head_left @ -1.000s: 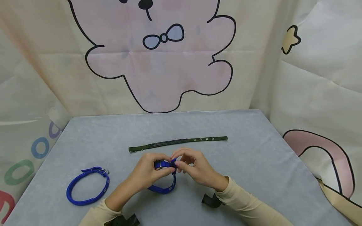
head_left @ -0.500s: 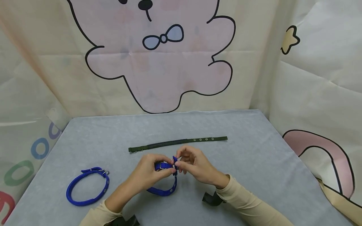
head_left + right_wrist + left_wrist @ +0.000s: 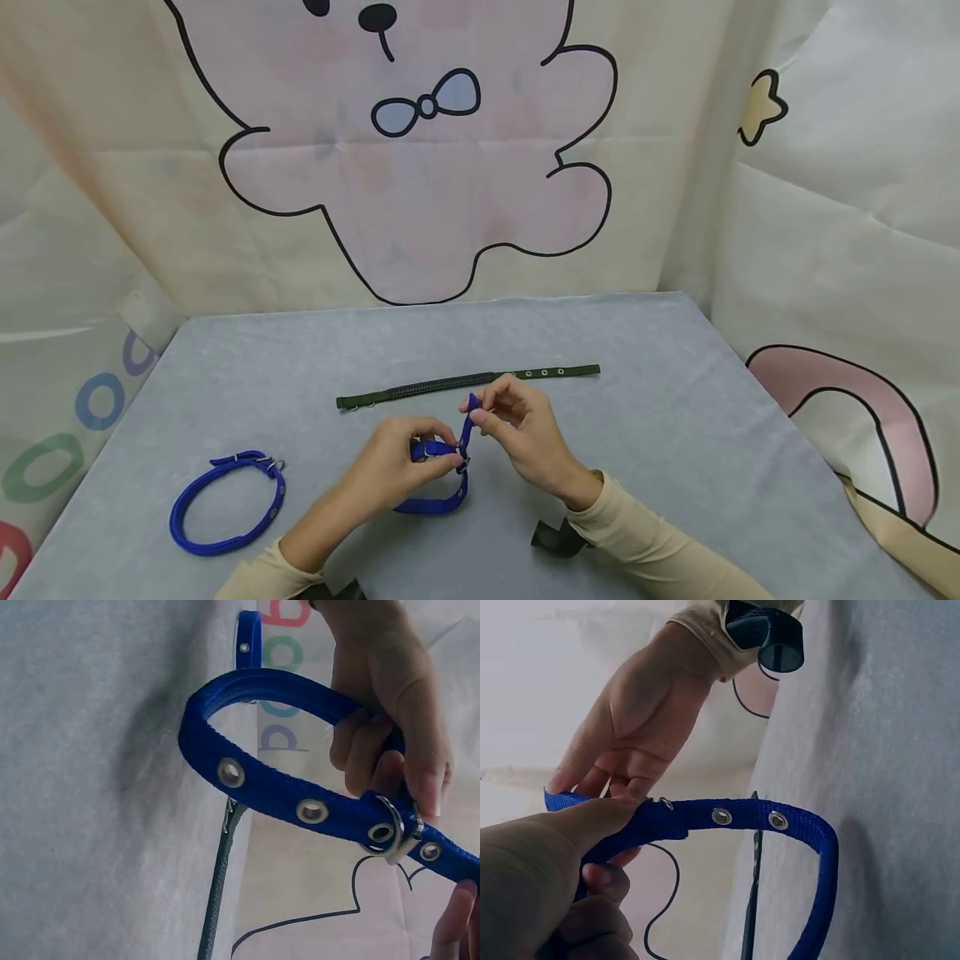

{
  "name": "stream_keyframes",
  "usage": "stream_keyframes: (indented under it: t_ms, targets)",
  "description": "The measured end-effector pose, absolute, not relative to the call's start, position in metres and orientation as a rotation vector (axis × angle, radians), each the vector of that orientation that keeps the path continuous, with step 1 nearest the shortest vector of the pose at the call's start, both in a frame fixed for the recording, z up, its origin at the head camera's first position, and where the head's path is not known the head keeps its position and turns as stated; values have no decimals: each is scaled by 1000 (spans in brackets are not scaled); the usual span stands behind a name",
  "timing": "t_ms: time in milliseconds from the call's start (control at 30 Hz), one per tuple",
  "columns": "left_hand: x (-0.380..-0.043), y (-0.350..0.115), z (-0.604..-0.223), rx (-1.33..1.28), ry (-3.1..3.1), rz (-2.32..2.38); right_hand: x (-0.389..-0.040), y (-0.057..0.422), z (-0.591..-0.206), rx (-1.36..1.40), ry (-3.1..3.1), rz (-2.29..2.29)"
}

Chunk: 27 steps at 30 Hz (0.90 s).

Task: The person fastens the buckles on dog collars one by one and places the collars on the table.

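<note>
A blue pet collar (image 3: pixel 433 505) with metal eyelets hangs in a loop between both hands, above the table. My left hand (image 3: pixel 405 458) pinches it beside the buckle, thumb and fingers on the strap. The strap's pointed free end is pinched between thumb and fingertips of my right hand (image 3: pixel 528 433), up and to the right of the buckle. In the right wrist view the collar (image 3: pixel 274 787) shows its strap passing through the metal buckle and D-ring (image 3: pixel 394 829), with an eyelet beyond them. The left wrist view shows the loop (image 3: pixel 825 862) hanging below the left thumb.
A second blue collar (image 3: pixel 180 508), fastened in a ring, lies on the grey cloth-covered table (image 3: pixel 660 400) at the left. A dark green collar (image 3: pixel 442 384) lies stretched flat behind the hands. Printed curtains stand around the table.
My right hand has moved up and slightly right, drawing the strap's free end out from the buckle. The left hand stays near the same place, still pinching the collar. The view has shifted slightly.
</note>
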<state>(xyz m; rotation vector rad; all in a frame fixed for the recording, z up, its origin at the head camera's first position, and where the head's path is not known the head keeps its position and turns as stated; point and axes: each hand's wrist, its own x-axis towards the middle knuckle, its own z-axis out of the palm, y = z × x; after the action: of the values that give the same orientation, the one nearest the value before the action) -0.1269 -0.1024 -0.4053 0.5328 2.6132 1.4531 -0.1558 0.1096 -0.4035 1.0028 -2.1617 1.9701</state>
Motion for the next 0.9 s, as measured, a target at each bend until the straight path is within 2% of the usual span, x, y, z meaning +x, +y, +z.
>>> stream_keyframes:
  t_ms: [433, 567, 900]
  targets:
    - [-126, -107, -401, 721, 2767, 1409, -164, 116, -398, 813, -2086, 2227]
    - [-128, -109, -402, 804, 2727, 1422, -164, 118, -398, 817, -2069, 2242]
    - [-129, -112, -403, 823, 2684, 1428, -165, 119, -396, 870, -2044, 2263]
